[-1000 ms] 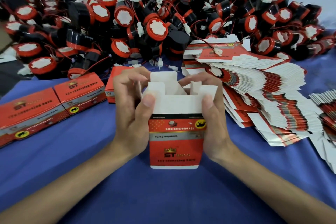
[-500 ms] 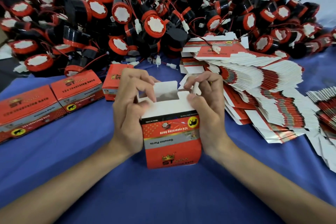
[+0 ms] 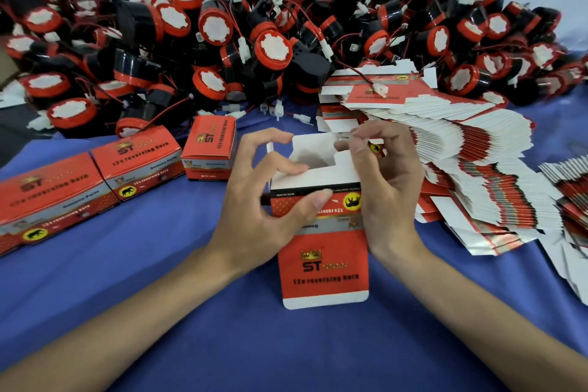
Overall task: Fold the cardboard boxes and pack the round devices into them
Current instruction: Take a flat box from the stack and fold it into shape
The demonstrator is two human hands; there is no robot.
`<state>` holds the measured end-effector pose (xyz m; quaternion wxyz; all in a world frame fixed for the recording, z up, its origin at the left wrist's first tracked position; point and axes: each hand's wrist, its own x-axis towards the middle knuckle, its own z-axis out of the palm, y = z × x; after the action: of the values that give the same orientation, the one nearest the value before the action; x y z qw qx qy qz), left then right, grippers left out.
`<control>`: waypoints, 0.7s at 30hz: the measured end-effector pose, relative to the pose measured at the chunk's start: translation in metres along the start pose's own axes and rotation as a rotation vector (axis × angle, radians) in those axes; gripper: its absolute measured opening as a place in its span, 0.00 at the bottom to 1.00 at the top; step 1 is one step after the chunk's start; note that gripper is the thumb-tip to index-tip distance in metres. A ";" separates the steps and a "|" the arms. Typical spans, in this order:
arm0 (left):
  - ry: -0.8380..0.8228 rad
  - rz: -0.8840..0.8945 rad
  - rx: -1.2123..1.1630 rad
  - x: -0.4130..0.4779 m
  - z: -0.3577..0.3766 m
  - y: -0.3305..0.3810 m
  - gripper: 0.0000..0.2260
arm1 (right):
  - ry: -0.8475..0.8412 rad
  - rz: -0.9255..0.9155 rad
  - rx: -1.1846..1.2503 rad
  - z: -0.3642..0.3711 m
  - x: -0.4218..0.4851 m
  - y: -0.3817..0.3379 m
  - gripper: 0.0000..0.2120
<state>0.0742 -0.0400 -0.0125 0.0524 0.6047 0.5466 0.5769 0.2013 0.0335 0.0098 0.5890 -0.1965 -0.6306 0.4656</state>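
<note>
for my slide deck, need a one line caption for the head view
Left hand and right hand fold flaps of a red cardboard box before piled round devices.

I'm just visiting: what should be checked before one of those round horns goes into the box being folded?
1. Red box held firmly: ok, left hand and right hand both grip it.
2. Far end closed: not ok, a gap shows between the white flaps.
3. Near-end lid free for loading: ok, it sticks straight out, untucked.
4. Box empty inside: cannot tell.
5. Horns within reach: ok, piled just behind.
</note>
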 end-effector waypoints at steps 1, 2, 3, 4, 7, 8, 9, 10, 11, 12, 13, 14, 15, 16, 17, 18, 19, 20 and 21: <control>-0.007 0.013 0.001 0.002 -0.001 -0.001 0.13 | 0.002 -0.027 -0.030 -0.001 0.002 0.001 0.07; -0.012 0.037 0.012 0.005 -0.003 -0.002 0.14 | -0.005 -0.048 -0.073 -0.001 0.003 0.002 0.06; -0.011 0.065 0.026 0.009 -0.004 -0.004 0.13 | -0.026 -0.052 -0.124 -0.001 0.004 0.005 0.05; -0.002 0.083 0.037 0.014 -0.005 -0.007 0.13 | -0.060 -0.026 -0.172 0.000 0.006 0.008 0.05; 0.054 0.138 0.074 0.033 -0.008 -0.018 0.14 | -0.193 0.123 -0.207 0.003 0.012 0.018 0.07; 0.063 0.163 0.088 0.039 -0.008 -0.023 0.14 | -0.225 0.139 -0.221 0.005 0.017 0.021 0.07; 0.070 0.180 0.102 0.043 -0.008 -0.028 0.14 | -0.246 0.131 -0.247 0.006 0.022 0.023 0.07; 0.080 0.181 0.111 0.046 -0.007 -0.032 0.14 | -0.257 0.113 -0.267 0.007 0.028 0.026 0.08; 0.095 0.165 0.110 0.048 -0.005 -0.037 0.13 | -0.259 0.090 -0.280 0.009 0.033 0.029 0.08; 0.115 0.127 0.099 0.049 -0.003 -0.040 0.12 | -0.249 0.070 -0.285 0.011 0.036 0.033 0.09; 0.128 0.069 0.079 0.049 -0.001 -0.042 0.11 | -0.230 0.064 -0.285 0.013 0.038 0.038 0.09; 0.129 0.001 0.048 0.048 0.001 -0.042 0.10 | -0.206 0.070 -0.280 0.014 0.037 0.042 0.10; 0.120 -0.059 0.014 0.048 0.002 -0.042 0.11 | -0.182 0.084 -0.273 0.016 0.036 0.044 0.10; 0.111 -0.106 -0.003 0.047 0.002 -0.042 0.10 | -0.165 0.098 -0.263 0.017 0.034 0.046 0.10; 0.111 -0.132 0.004 0.047 0.002 -0.042 0.09 | -0.155 0.105 -0.258 0.018 0.034 0.047 0.10; 0.117 -0.137 0.025 0.047 0.001 -0.041 0.08 | -0.148 0.103 -0.259 0.017 0.034 0.048 0.10; 0.124 -0.134 0.045 0.047 0.001 -0.040 0.07 | -0.143 0.100 -0.261 0.017 0.034 0.049 0.10; 0.132 -0.129 0.059 0.047 0.002 -0.039 0.07 | -0.142 0.096 -0.256 0.016 0.034 0.049 0.10; 0.136 -0.127 0.066 0.046 0.002 -0.039 0.07 | -0.141 0.089 -0.248 0.016 0.034 0.049 0.10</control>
<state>0.0402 0.0101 -0.0103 0.0316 0.5295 0.6049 0.5940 0.1640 0.0788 -0.0094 0.4933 -0.2625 -0.7136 0.4224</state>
